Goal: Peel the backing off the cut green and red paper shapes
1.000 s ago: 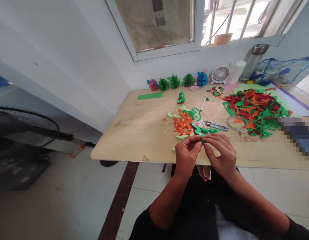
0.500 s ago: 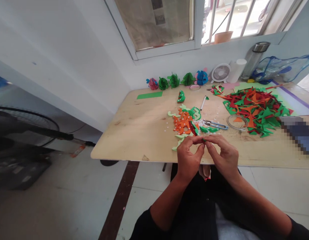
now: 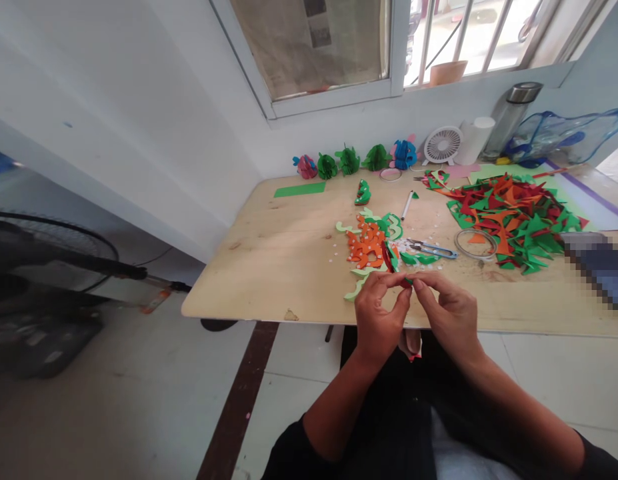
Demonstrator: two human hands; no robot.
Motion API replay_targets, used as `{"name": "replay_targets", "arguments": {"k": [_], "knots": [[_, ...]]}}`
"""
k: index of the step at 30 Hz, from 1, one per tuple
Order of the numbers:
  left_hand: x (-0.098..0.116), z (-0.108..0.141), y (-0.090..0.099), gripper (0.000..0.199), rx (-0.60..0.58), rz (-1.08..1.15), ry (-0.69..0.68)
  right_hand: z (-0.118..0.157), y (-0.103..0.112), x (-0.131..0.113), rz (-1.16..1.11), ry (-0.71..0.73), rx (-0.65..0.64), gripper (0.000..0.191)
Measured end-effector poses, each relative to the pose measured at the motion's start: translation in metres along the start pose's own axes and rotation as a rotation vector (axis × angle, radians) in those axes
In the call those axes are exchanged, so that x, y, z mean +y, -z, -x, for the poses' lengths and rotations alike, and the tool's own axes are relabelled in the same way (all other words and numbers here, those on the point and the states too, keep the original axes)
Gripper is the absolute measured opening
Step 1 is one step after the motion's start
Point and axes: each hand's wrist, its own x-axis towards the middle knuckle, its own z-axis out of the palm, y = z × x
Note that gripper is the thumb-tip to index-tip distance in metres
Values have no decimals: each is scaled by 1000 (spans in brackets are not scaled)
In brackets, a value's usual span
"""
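Observation:
Between my two hands, over the table's front edge, is a small green paper piece point(image 3: 409, 282), mostly covered by fingertips. My left hand point(image 3: 379, 313) pinches it between thumb and forefinger. From the other side, my right hand point(image 3: 449, 307) pinches it as well. Just beyond lie orange paper cutouts point(image 3: 365, 245) with white dots, and pale green wavy strips point(image 3: 356, 290). A red and green folded paper piece point(image 3: 389, 257) rests right behind my left fingertips. Blue-handled snips point(image 3: 433, 249) lie among white paper bits and green cutouts.
A heap of red, orange and green paper scraps point(image 3: 513, 217) covers the right side, with a tape ring point(image 3: 475, 244) before it. Finished paper figures point(image 3: 349, 160) line the wall beside a small white fan point(image 3: 443, 145). A white pen point(image 3: 407, 205) and green strip point(image 3: 299, 191) lie farther back.
My fingertips have shifted slightly on the piece, and more of its green shows between them. My right thumb has moved up a little. The things on the table stay put.

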Motion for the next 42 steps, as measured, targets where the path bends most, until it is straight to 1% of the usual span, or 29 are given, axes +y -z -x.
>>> {"name": "replay_targets", "arguments": {"k": [9, 12, 15, 19, 25, 30, 34, 38, 42], "knots": [[-1, 4, -2, 28, 14, -19, 19, -2, 0, -3, 79, 179, 21, 12], [0, 4, -3, 24, 36, -37, 9, -2, 0, -3, 96, 201, 24, 12], [1, 5, -2, 19, 33, -27, 11, -2, 0, -3, 101, 200, 41, 12], [0, 8, -3, 19, 37, 45, 86, -3, -1, -3, 116, 198, 41, 12], [-1, 10, -6, 20, 54, 139, 173, -4, -3, -1, 149, 267, 46, 12], [0, 10, -6, 17, 73, 143, 196, -4, -3, -1, 164, 270, 41, 13], [1, 10, -6, 15, 79, 138, 202, -4, -4, -1, 182, 303, 41, 13], [4, 8, -4, 19, 62, 234, 253, -3, -5, 0, 179, 342, 41, 13], [3, 5, -4, 21, 69, 356, 342, -2, -6, -1, 182, 346, 46, 13]]}}
